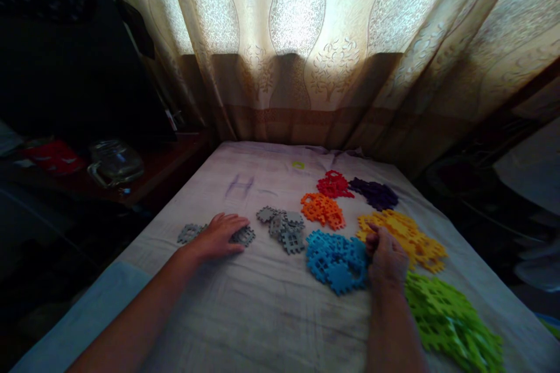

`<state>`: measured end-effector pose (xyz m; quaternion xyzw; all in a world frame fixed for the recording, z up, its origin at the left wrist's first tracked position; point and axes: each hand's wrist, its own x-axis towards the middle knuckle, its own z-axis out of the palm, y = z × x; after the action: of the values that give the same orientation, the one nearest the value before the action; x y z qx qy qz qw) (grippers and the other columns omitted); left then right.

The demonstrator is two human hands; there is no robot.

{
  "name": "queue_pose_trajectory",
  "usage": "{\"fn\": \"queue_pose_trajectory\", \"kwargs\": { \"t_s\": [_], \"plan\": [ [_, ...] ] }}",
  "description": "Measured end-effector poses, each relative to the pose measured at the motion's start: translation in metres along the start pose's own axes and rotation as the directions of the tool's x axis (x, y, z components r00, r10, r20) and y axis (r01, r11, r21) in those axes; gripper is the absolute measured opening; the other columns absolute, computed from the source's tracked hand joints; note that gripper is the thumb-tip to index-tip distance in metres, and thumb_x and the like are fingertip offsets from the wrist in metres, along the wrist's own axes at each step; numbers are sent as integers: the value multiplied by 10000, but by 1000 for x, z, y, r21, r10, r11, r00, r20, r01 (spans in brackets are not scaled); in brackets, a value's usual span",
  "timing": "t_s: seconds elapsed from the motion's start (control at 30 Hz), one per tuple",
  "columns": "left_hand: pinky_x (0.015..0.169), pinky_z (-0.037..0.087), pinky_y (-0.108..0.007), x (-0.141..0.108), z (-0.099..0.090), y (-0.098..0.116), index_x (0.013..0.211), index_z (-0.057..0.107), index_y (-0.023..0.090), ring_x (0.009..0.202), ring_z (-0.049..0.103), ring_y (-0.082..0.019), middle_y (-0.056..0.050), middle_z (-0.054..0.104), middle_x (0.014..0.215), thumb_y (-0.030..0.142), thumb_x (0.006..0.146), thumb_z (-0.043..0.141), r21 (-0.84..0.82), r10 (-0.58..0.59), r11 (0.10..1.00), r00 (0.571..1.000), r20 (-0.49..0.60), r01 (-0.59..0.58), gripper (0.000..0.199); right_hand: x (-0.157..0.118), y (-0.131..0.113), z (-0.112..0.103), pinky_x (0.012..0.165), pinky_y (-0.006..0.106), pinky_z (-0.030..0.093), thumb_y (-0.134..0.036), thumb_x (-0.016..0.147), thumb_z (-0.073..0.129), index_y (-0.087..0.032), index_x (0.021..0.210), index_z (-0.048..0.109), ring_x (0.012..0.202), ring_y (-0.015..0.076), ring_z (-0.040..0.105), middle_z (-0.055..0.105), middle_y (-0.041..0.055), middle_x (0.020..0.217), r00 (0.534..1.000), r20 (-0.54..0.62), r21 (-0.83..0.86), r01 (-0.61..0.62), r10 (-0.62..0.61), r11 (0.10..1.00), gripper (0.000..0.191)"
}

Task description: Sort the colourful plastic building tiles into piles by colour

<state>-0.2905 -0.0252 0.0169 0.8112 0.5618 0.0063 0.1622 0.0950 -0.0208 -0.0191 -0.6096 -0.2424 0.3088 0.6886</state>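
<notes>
Head: grey row (245, 237) runs crosswise beneath left hand (221, 235).

Tree-patterned curtain (297, 29) at the back, glass jug (117, 163) beside a red object (56, 157) at left

left hand (224, 234) palm-down, right hand (388, 256) curled

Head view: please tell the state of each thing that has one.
Left hand: open, over grey pieces
Right hand: curled, grip unclear
Grey pieces: loose, partly covered
Blue pieces: heaped
Orange pieces: heaped
Red pieces: heaped
Purple pieces: heaped
Yellow pieces: heaped
Green pieces: heaped
Yellow-green piece: apart
Cloth: wrinkled
Curtain: drawn, backlit
</notes>
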Motion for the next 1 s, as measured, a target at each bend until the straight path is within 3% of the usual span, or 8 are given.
{"fn": "queue_pose_trajectory", "kwargs": {
  "t_s": [0.23,0.47,0.63,0.73,1.0],
  "plan": [
    [1151,233,-463,-5,7,25,1291,551,265,1256,513,-249,-80,600,1334,378,776,672,37,72,997,986,-149,-67,541,-3,-4,1,454,205,344,-545,675,663,-158,834,692,488,72,439,536,-62,558,1000,-14,16,-15,15,1000,419],
    [1081,359,-423,13,19,49,1269,552,203,1183,570,-243,-108,639,1271,438,823,643,-29,49,997,917,-395,-66,512,-4,-5,2,455,211,346,-553,671,658,-164,837,694,501,80,444,538,-56,571,1000,-8,-7,-5,5,1000,425],
    [1091,366,-422,25,30,61,1295,538,181,1265,521,-251,-131,582,1354,453,839,621,-48,10,998,910,-413,-33,537,-3,-5,1,459,207,348,-550,661,672,-167,821,690,500,76,444,540,-57,574,1000,-19,13,-13,14,1000,415],
    [1126,320,-439,11,32,48,1307,539,191,1301,486,-248,-126,553,1392,442,844,610,-4,-14,1000,928,-372,14,531,-4,-7,2,466,214,352,-537,656,675,-164,819,692,506,81,453,550,-52,578,999,-25,4,-24,24,1000,407],
    [1173,157,-533,-50,14,-14,1333,522,282,1368,406,-283,-71,534,1422,403,779,650,115,-136,979,956,-259,170,581,-5,-7,4,462,231,336,-525,667,655,-171,815,684,493,87,436,539,-56,567,1000,-12,16,-13,14,1000,384]
  ]
}}
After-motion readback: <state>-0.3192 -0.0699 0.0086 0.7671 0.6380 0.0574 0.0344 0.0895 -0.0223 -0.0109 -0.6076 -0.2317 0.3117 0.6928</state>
